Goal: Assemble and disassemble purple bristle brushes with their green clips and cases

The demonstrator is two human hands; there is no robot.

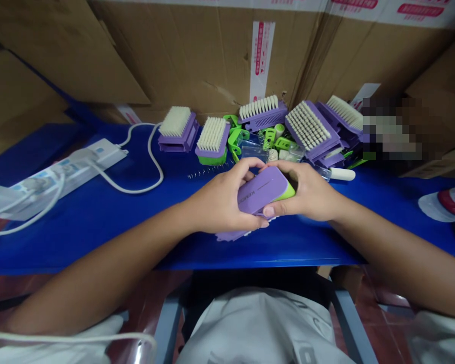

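Observation:
My left hand point(225, 197) and my right hand point(309, 191) are both wrapped around a purple-and-green scrub brush point(264, 188) above the front of the blue table. Its smooth purple top, with dark lettering, faces up, and a green edge shows at the right end. My left hand grips the left end; the right one grips the other, its thumb pressed on the near side. Just below them, a purple piece point(231, 236) with some white bristles is mostly covered by my hands. Whether it touches the held brush I cannot tell.
Bristled purple brush heads point(313, 129) and green plastic parts point(237, 141) lie along the cardboard boxes point(197, 55). A small spring point(202, 173) lies nearer me. On the left is a white power strip point(106, 154) with cables; at right, a red-and-white container point(453, 202).

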